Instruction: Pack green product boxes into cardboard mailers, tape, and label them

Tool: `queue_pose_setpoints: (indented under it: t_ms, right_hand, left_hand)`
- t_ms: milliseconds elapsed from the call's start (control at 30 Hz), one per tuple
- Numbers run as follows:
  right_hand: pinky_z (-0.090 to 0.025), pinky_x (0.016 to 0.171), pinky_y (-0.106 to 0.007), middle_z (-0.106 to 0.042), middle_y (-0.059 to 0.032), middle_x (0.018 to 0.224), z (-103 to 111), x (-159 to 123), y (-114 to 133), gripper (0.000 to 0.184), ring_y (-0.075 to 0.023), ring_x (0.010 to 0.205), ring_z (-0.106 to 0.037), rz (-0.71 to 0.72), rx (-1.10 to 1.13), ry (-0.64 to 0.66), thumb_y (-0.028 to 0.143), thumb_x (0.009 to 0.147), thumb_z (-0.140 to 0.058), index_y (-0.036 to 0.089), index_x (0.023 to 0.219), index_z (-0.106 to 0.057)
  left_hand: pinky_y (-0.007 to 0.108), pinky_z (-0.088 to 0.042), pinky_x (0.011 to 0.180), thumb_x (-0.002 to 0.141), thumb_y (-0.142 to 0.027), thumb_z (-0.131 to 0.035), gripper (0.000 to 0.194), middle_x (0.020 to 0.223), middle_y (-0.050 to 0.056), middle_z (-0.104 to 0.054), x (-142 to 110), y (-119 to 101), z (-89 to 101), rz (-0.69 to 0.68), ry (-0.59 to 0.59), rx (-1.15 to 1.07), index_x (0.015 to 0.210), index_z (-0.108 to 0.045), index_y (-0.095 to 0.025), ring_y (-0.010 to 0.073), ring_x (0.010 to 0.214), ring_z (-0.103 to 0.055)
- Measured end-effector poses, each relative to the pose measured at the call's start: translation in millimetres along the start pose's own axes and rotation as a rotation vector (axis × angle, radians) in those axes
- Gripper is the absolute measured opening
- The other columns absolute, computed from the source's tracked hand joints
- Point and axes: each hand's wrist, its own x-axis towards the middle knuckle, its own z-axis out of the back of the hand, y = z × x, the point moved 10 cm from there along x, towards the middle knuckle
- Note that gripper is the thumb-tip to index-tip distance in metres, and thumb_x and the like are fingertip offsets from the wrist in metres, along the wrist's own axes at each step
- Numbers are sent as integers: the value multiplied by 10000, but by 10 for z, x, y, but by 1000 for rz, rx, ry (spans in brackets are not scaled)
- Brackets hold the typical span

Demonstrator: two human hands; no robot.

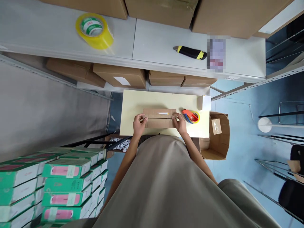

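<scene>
A small brown cardboard box (159,123) lies on the pale yellow table (133,101), a dark seam running along its top between two flaps. At its left end my left hand (139,124) grips the edge with curled fingers. My right hand (180,123) pinches the opposite end in the same way. Just beyond the right hand sits an orange and blue tape dispenser (190,116) with a roll of yellowish tape. A small white box (204,103) stands at the table's far right corner.
Ahead is a grey shelf (154,41) bearing a yellow tape roll (95,30), a utility knife (190,52) and large cartons. Green boxes (64,182) are stacked at the left. An open carton (219,144) stands right of the table; black chairs (291,193) are farther right.
</scene>
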Motion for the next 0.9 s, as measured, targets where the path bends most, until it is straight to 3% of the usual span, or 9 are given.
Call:
queue_pose_setpoints:
  t_ms: [233, 333, 500, 600, 667, 800, 900]
  right_hand:
    - [-686, 1104, -490, -530, -184, 1787, -26, -36, 43, 533, -347, 1519, -663, 109, 35, 129, 699, 1028, -711, 272, 1345, -673]
    - [-669, 1130, -487, -469, -169, 1850, -15, -59, 36, 479, -327, 1460, -707, 112, -24, 110, 678, 1062, -674, 277, 1326, -684]
    - [-688, 1042, -456, -563, -141, 1799, -37, -95, 10, 435, -289, 1233, -780, 97, -135, 79, 653, 1072, -674, 289, 1307, -707]
    - [-689, 978, -439, -537, -158, 1817, -45, -97, 32, 445, -262, 1066, -791, 120, -206, 73, 670, 1115, -601, 276, 1296, -701]
    - [-677, 998, -452, -528, -188, 1814, -33, -93, 55, 457, -278, 1080, -794, 172, -260, 81, 668, 1145, -549, 265, 1302, -697]
    - [-593, 1175, -529, -702, -251, 1553, 238, -66, -57, 483, -361, 1362, -725, 251, -389, -46, 613, 1187, -466, 211, 1362, -667]
    - [-553, 1194, -624, -740, -284, 1352, 588, -24, -422, 538, -415, 1343, -698, 111, -517, -213, 608, 1162, -490, 140, 1397, -614]
  left_hand:
    - [426, -677, 974, 787, -547, -873, 463, 1212, 153, -803, 127, 181, -20, 98, 107, -134, 1068, -719, -212, 290, 1115, -785]
    - [431, -675, 997, 815, -574, -865, 458, 1207, 144, -801, 88, 152, -5, 73, 86, -124, 1061, -701, -224, 285, 1125, -785]
    - [441, -677, 1004, 869, -597, -818, 452, 1216, 160, -804, -6, 129, -17, 45, 69, -101, 1095, -702, -223, 295, 1142, -791]
    - [444, -675, 1010, 890, -594, -793, 437, 1242, 164, -802, -21, 127, -22, 30, 53, -92, 1106, -704, -225, 297, 1151, -792]
    - [443, -674, 1010, 903, -585, -770, 423, 1251, 164, -798, -23, 118, -29, 22, 45, -82, 1113, -709, -223, 292, 1141, -792]
    - [457, -678, 991, 938, -536, -720, 365, 1252, 163, -775, -45, 26, -15, -13, 37, -25, 1123, -725, -221, 299, 1135, -783]
    - [503, -652, 1086, 980, -493, -712, 313, 1342, 182, -726, -93, -224, 55, -161, -9, 109, 1146, -753, -230, 345, 1329, -717]
